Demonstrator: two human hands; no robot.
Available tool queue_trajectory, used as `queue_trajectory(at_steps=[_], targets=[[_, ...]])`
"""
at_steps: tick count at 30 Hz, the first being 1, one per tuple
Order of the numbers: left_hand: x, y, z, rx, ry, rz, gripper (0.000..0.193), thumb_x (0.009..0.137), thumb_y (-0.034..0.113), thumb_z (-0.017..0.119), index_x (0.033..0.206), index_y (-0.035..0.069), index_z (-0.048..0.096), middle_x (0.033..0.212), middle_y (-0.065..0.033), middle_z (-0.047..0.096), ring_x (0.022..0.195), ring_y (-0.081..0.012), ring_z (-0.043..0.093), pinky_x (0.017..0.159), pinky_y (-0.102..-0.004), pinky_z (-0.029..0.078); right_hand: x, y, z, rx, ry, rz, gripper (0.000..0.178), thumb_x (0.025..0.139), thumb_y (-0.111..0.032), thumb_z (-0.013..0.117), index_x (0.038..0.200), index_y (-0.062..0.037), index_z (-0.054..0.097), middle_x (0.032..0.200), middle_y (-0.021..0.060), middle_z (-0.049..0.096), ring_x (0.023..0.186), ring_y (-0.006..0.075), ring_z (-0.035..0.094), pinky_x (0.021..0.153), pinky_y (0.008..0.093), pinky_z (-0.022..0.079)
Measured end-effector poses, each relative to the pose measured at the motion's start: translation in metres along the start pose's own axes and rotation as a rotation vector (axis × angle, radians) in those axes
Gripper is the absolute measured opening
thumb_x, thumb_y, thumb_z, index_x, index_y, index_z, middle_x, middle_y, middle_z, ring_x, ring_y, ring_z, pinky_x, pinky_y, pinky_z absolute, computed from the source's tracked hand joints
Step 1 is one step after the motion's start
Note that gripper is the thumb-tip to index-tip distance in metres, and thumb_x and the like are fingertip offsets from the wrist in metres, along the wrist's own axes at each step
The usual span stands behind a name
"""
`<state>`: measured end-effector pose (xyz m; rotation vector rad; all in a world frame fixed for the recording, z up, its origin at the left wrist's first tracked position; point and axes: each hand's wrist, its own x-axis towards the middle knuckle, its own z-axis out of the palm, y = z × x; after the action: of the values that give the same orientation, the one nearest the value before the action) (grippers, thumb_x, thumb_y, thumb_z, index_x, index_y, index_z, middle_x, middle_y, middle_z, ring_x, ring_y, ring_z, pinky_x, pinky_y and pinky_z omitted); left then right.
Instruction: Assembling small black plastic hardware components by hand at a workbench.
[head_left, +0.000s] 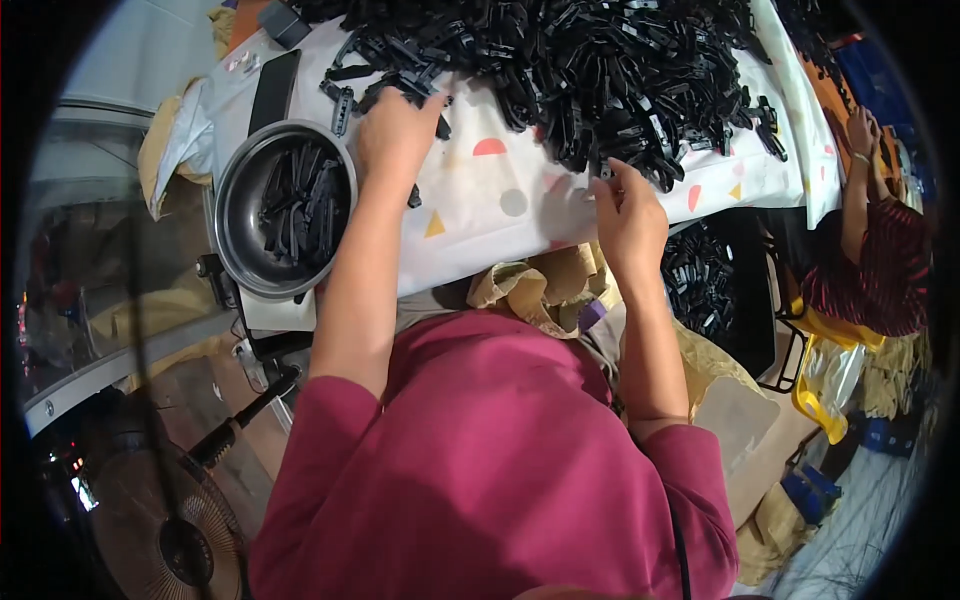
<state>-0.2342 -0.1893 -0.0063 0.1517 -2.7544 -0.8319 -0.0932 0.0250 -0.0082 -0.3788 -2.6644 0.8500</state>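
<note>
Head view — left hand (398,138) arched at black parts (610,75), right hand (635,215) curled nearby — both grips unclear.

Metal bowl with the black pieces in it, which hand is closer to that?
Left. The left hand is just right of the bowl; the right hand is farther right, by the big black pile.

No words are showing clearly enough to read. No numbers or signs are standing out clearly, either.
</note>
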Motion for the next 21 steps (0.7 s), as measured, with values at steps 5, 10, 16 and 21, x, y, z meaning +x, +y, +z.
queue_trajectory(at_steps=[5,10,16,21], targets=[[0.005,-0.008,0.008,0.171,-0.409,0.081,0.039,0.073,0.033,0.065,0.092,0.000,0.062,0.093,-0.0215,0.063,0.090,-0.0366,0.059,0.077,-0.0413,0.045,0.017,0.004,-0.002,0.028,0.072,0.019,0.027,0.080,-0.016,0.062,0.102,-0.0010,0.061,0.080,0.0135,0.063,0.069,0.0229,0.061,0.063,0.0310,0.047],[-0.018,0.000,-0.013,0.193,-0.357,0.051,0.038,0.071,0.030,0.066,0.093,-0.001,0.061,0.089,-0.0237,0.062,0.089,-0.0384,0.058,0.077,-0.0430,0.045,0.050,-0.027,0.023,-0.187,-0.087,0.034,0.036,0.075,-0.035,0.066,0.085,-0.0007,0.062,0.087,0.0171,0.063,0.076,0.0334,0.061,0.066,0.0388,0.049],[-0.011,-0.005,-0.012,0.311,-0.449,0.143,0.039,0.071,0.030,0.067,0.093,-0.002,0.059,0.088,-0.0246,0.062,0.089,-0.0394,0.058,0.076,-0.0436,0.045,0.067,-0.024,0.020,-0.179,-0.111,0.172,0.032,0.077,-0.034,0.061,0.082,-0.0024,0.062,0.086,0.0186,0.063,0.079,0.0357,0.061,0.068,0.0438,0.048],[-0.008,0.002,-0.024,-0.531,-0.477,-0.066,0.024,0.074,0.017,0.072,0.080,0.002,0.054,0.076,-0.0055,0.059,0.071,-0.0097,0.057,0.063,-0.0241,0.045,0.061,-0.013,0.017,-0.074,0.168,-0.012,0.027,0.083,-0.026,0.055,0.098,-0.0042,0.062,0.091,0.0165,0.063,0.084,0.0347,0.060,0.073,0.0400,0.047]])
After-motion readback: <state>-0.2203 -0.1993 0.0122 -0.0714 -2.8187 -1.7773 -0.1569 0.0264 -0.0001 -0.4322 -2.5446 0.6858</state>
